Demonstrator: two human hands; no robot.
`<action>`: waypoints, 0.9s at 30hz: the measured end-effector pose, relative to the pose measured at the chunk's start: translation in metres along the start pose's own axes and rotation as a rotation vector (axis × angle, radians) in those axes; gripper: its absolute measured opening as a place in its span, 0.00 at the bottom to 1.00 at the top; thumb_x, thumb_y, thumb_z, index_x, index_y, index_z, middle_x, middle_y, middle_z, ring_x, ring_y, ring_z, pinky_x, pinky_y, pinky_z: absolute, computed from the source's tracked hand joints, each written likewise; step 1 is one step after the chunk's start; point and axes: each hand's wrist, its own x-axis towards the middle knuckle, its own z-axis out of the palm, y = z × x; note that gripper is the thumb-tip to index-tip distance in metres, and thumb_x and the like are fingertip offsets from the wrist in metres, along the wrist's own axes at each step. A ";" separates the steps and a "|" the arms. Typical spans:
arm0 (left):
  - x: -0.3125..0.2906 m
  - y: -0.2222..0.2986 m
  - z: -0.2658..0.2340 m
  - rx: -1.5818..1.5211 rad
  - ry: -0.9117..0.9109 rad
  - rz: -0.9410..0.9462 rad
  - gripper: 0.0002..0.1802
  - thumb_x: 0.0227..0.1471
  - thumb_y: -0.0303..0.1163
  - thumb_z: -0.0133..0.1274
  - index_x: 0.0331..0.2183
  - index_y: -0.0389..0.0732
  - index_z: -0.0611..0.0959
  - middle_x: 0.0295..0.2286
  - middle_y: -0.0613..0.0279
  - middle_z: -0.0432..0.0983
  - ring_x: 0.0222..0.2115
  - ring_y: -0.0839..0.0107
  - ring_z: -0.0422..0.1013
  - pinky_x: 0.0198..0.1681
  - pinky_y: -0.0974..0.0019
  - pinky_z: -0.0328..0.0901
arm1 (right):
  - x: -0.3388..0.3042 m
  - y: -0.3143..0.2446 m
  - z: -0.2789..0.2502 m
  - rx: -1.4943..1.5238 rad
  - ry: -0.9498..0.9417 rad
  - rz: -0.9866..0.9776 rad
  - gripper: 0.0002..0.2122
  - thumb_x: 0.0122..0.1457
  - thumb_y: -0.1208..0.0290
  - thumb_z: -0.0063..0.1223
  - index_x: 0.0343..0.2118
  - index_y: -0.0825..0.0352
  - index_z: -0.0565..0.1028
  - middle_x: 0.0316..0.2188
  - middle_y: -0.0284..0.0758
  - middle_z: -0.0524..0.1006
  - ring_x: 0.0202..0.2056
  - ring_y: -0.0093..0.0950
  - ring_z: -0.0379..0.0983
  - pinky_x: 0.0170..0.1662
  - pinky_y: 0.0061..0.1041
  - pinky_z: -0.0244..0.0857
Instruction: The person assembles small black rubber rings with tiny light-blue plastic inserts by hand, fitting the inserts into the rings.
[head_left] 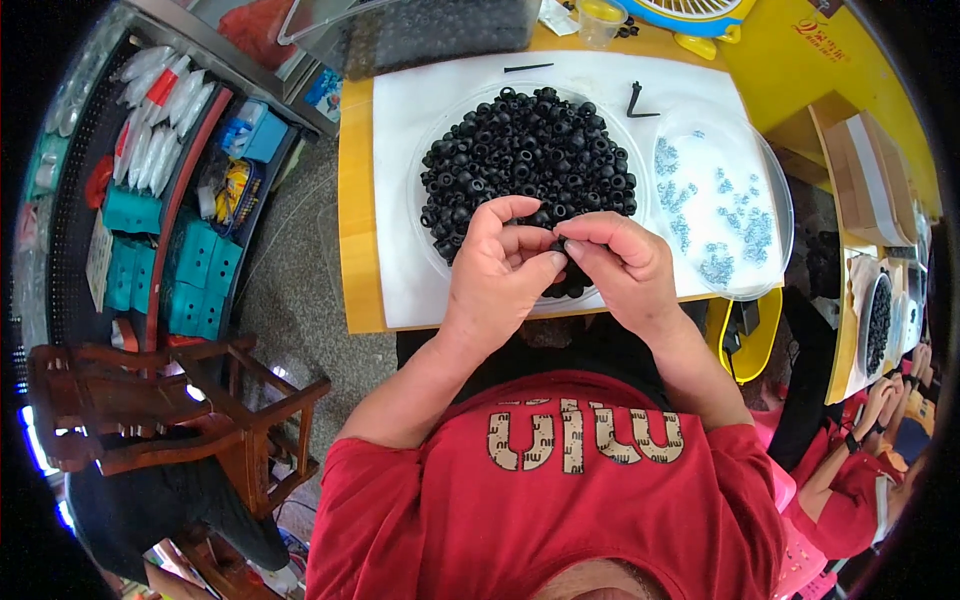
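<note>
My left hand (503, 275) is closed, thumb and fingers pinching a small round black part that they mostly cover. Close against it, my right hand (630, 268) pinches with thumb and forefinger at the same spot; whatever its fingertips hold is too small to make out. Both hands are over the near side of a heap of black hollow parts (530, 150), round with open holes. The heap fills a clear round tray (416, 165). To the right, a second clear round tray (700, 215) holds scattered small bluish-silver pieces (755, 235).
White sheeting (392, 200) covers the wooden table (360, 240). Beyond the heap lie a thin black strip (528, 68) and a bent black piece (636, 102). A large clear bin (440, 35) stands at the back. Below right hangs a yellow bucket (755, 345); co-workers sit farther right.
</note>
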 end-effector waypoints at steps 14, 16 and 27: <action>-0.001 0.002 -0.008 -0.185 -0.070 -0.139 0.22 0.39 0.16 0.49 0.39 0.35 0.61 0.29 0.54 0.69 0.29 0.72 0.68 0.32 0.71 0.66 | 0.001 -0.006 -0.013 -0.264 -0.157 -0.294 0.15 0.39 0.78 0.54 0.34 0.67 0.70 0.31 0.38 0.72 0.34 0.34 0.69 0.38 0.27 0.63; -0.002 0.003 -0.008 -0.185 -0.062 -0.157 0.21 0.39 0.16 0.49 0.38 0.35 0.62 0.29 0.54 0.69 0.29 0.72 0.68 0.32 0.71 0.67 | 0.001 -0.008 -0.014 -0.235 -0.192 -0.276 0.15 0.37 0.82 0.54 0.33 0.67 0.71 0.32 0.36 0.73 0.34 0.31 0.69 0.37 0.24 0.63; -0.003 0.005 -0.003 -0.414 -0.048 -0.298 0.18 0.39 0.18 0.50 0.35 0.39 0.63 0.29 0.56 0.68 0.30 0.70 0.68 0.33 0.66 0.67 | -0.004 0.002 -0.005 -0.195 -0.040 -0.416 0.12 0.40 0.79 0.54 0.32 0.68 0.69 0.29 0.38 0.72 0.31 0.33 0.69 0.35 0.26 0.63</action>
